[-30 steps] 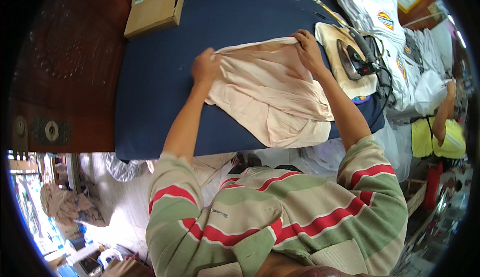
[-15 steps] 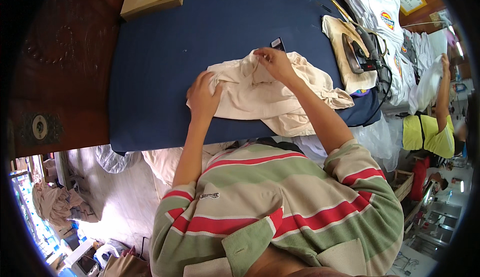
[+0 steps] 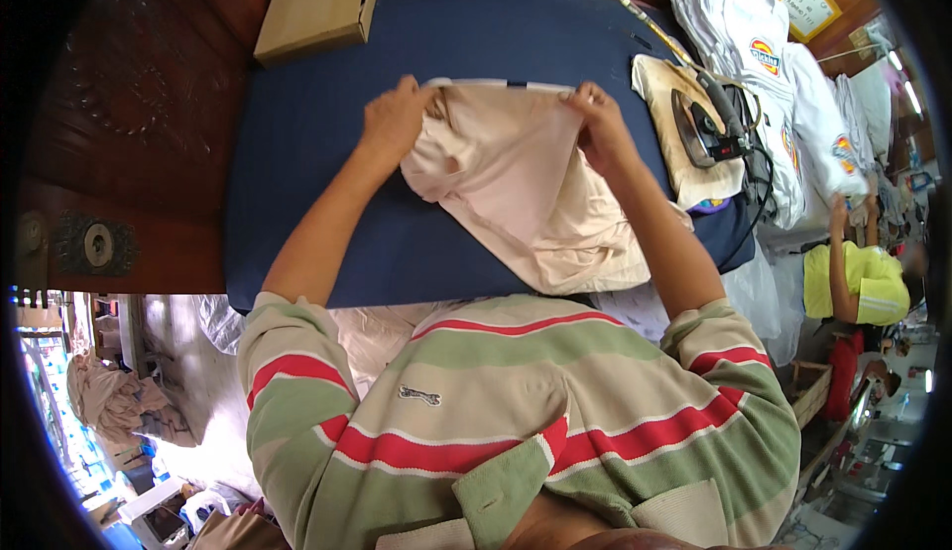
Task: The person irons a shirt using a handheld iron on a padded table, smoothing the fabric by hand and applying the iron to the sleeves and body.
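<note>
A beige cloth garment (image 3: 526,183) is stretched between my two hands over the navy-covered table (image 3: 317,173). Its far edge shows a white band with a dark patch at the middle. My left hand (image 3: 395,119) pinches one end of that edge, and my right hand (image 3: 602,119) grips the other end. Loose folds hang from the left side, while the lower part lies crumpled toward my body, over the table's near edge. Whether it is trousers or another piece of clothing I cannot tell.
An iron (image 3: 699,128) rests on a scorched tan cloth (image 3: 659,84) at the right, its cord trailing down. Beside it lie white printed shirts (image 3: 739,14). A cardboard box (image 3: 317,4) sits far left. Off to the right, a person in a yellow top (image 3: 858,282) handles white cloth.
Both hands have taken hold of the garment's edge and lifted it away from me, pulling it wide. Before, it lay bunched on the table. The person at right has lowered an arm.
</note>
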`<state>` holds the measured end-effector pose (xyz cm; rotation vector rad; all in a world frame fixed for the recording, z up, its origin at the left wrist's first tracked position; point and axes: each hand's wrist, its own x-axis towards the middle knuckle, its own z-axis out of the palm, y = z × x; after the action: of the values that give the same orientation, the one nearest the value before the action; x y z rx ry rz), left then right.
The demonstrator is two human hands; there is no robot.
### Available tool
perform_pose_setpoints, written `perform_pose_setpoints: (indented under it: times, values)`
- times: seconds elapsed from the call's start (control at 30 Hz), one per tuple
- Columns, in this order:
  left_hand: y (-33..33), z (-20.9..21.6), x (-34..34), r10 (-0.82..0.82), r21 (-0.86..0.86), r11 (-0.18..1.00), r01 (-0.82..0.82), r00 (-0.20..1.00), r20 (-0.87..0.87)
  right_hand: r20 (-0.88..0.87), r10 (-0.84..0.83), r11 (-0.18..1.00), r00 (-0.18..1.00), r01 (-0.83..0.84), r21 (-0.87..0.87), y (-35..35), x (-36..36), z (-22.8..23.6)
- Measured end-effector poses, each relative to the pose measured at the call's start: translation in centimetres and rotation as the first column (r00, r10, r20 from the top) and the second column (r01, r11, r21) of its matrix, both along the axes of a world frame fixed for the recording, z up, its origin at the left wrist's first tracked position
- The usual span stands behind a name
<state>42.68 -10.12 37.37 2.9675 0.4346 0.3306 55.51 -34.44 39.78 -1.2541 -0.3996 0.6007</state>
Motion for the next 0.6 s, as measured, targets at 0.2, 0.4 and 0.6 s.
perform_pose_setpoints:
  times: [0.2,0.4,0.6]
  values:
    - [5.9,15.6,4.8,0.062,0.315,0.911,-0.266,0.843,0.534,0.855,0.317,0.948,0.410,-0.159,-0.275,2.4,9.5,12.7]
    - [4.7,29.1,6.3,0.271,0.330,0.780,-0.531,0.763,0.587,0.985,0.144,0.746,-0.090,0.664,-0.049,7.3,14.2,25.5]
    - [0.8,29.7,2.3,0.181,0.289,0.728,-0.622,0.581,0.793,0.954,-0.299,0.835,-0.033,0.475,0.278,7.5,13.2,29.0]
